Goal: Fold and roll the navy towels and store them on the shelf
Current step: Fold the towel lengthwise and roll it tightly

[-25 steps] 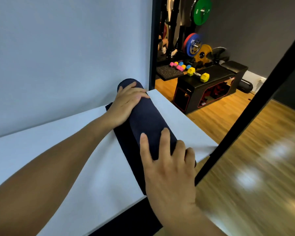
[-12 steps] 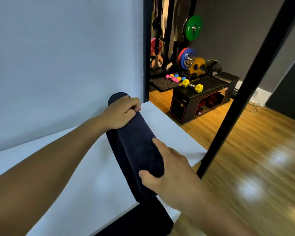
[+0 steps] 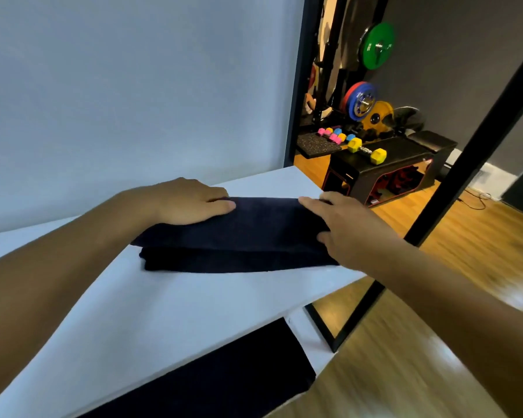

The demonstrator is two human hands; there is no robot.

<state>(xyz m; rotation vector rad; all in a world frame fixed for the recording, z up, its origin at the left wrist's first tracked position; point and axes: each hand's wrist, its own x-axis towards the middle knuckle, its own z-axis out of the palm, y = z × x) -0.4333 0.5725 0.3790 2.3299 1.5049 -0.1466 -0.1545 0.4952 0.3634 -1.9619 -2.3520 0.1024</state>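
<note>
The rolled navy towel (image 3: 239,233) lies on the white shelf (image 3: 163,312). The left hand (image 3: 187,203) and right hand (image 3: 344,230) curl over its ends. Best to press evenly, with the loose flap tucked beneath.

I see the rolled towel (image 3: 239,233) lying crosswise on the upper shelf board (image 3: 169,312), near its right end, with the wall (image 3: 133,86) behind. My left hand (image 3: 191,202) holds its left end, my right hand (image 3: 347,233) its right end (thumb on the near side). A second towel (image 3: 224,381) lies on the lower shelf (image 3: 317,342), below and nearer me. The frame post (image 3: 465,155) stands right of the board. Beyond it, a dumbbell (image 3: 366,151) sits on a bench (image 3: 405,146), with weight plates (image 3: 375,45) behind.
</note>
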